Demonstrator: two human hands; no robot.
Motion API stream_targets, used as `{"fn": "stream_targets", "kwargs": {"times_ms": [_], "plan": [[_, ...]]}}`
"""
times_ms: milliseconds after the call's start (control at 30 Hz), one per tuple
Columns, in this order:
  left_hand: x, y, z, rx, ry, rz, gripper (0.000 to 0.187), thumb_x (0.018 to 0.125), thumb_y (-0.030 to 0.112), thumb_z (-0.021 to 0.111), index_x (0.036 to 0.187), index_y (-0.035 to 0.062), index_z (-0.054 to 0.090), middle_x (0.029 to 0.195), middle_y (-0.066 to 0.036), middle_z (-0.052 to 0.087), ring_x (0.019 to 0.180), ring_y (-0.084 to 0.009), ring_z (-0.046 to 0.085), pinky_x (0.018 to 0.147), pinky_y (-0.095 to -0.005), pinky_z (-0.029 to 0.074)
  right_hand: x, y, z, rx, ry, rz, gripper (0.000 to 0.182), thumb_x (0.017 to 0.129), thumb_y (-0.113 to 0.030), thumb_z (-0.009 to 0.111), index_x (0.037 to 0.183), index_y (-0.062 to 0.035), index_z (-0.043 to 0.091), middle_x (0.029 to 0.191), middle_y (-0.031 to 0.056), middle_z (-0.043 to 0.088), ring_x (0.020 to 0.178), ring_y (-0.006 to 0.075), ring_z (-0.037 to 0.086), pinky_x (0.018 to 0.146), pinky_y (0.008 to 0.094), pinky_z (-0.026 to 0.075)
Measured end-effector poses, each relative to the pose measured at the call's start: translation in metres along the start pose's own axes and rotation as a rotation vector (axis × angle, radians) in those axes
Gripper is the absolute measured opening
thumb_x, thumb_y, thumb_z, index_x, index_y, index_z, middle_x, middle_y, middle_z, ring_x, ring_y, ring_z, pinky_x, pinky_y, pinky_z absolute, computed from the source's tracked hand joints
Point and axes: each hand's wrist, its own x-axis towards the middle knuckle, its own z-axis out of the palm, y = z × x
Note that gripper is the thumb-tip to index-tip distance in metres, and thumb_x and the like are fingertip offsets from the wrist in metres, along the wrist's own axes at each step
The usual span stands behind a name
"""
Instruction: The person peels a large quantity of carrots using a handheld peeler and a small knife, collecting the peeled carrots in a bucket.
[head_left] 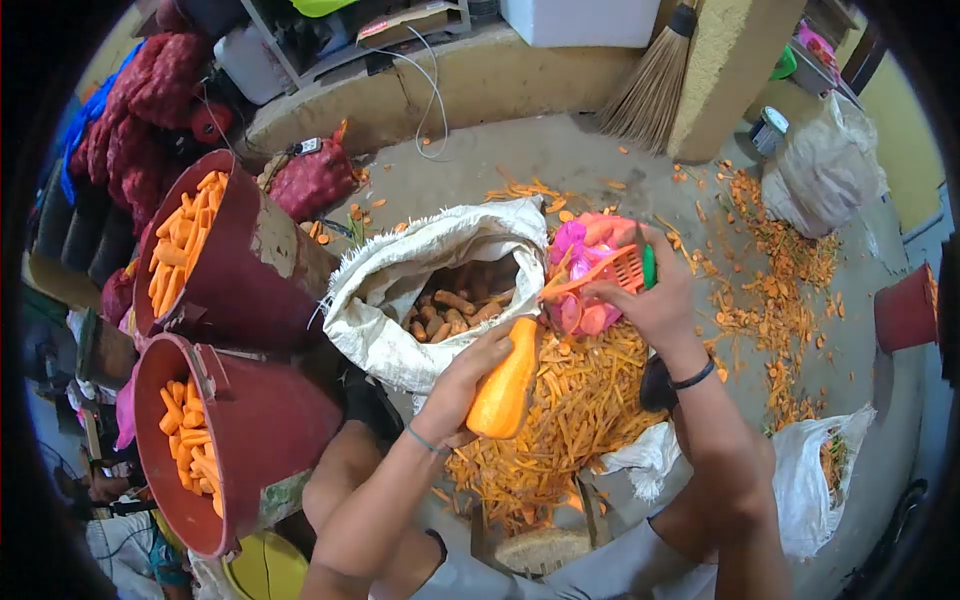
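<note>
My left hand (466,384) is wrapped round the lower side of a large peeled carrot (503,385), its narrow end pointing up and away. In my right hand (658,290) is an orange slotted plastic peeler (612,277), held just right of the carrot's narrow end. A small green handle (649,267) also shows against the fingers of that hand. Behind the peeler lies a pink plastic bag (574,250). Ahead of my left hand stands an open white woven sack (365,335) with unpeeled carrots (455,303) inside. Orange peelings (570,410) are heaped below both hands.
Two dark red tubs (262,420) of peeled carrots (188,235) stand at left. Beyond the sack are a red net bag (312,180) and a broom (655,85). Scraps (770,300) litter the floor at right, near a red bucket (905,310) and white sacks (825,170).
</note>
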Motion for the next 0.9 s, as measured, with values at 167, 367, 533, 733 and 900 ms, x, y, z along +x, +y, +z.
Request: {"fn": "stream_targets", "kwargs": {"times_ms": [167,367,533,733,900], "plan": [[0.005,0.004,0.007,-0.173,0.168,-0.068,0.048,0.101,0.03,0.051,0.142,0.0062,0.042,0.114,-0.007,0.059,0.09,-0.0151,0.064,0.075,-0.0297,0.057,-0.031,-0.026,0.017,-0.017,-0.32,-0.233,0.067,0.058,-0.042,0.093,0.106,-0.0056,0.063,0.093,0.0107,0.069,0.079,0.0245,0.069,0.072,0.0342,0.055],[0.0,0.001,0.008,-0.014,0.083,-0.067,0.05,0.101,0.033,0.052,0.141,0.0048,0.044,0.115,-0.007,0.061,0.091,-0.0143,0.064,0.075,-0.0295,0.057,-0.001,0.01,-0.006,-0.008,0.008,0.016,0.061,0.061,-0.037,0.092,0.103,-0.0031,0.063,0.091,0.012,0.069,0.079,0.0258,0.069,0.072,0.0346,0.055],[0.006,0.002,0.002,-0.111,0.05,-0.02,0.047,0.102,0.035,0.05,0.137,0.0046,0.047,0.118,-0.009,0.061,0.096,-0.0156,0.064,0.077,-0.0319,0.057,-0.035,-0.038,0.016,-0.035,-0.372,-0.27,0.062,0.061,-0.041,0.091,0.104,-0.0057,0.065,0.09,0.0108,0.069,0.081,0.0266,0.07,0.073,0.0344,0.054],[0.006,-0.005,-0.002,0.154,0.066,-0.034,0.049,0.1,0.034,0.053,0.138,0.003,0.049,0.118,-0.01,0.062,0.098,-0.0178,0.065,0.081,-0.033,0.057,0.002,0.011,-0.016,-0.229,-0.092,0.007,0.071,0.062,-0.045,0.09,0.113,-0.005,0.062,0.09,0.0116,0.069,0.081,0.0272,0.07,0.07,0.0365,0.055],[0.0,0.008,0.001,0.088,0.073,-0.056,0.048,0.102,0.031,0.051,0.141,0.0029,0.048,0.11,-0.007,0.065,0.09,-0.0134,0.065,0.074,-0.024,0.055,-0.009,-0.005,-0.006,-0.087,-0.146,-0.008,0.074,0.064,-0.044,0.09,0.116,-0.001,0.061,0.092,0.0129,0.07,0.082,0.0265,0.069,0.073,0.0353,0.054]]}}
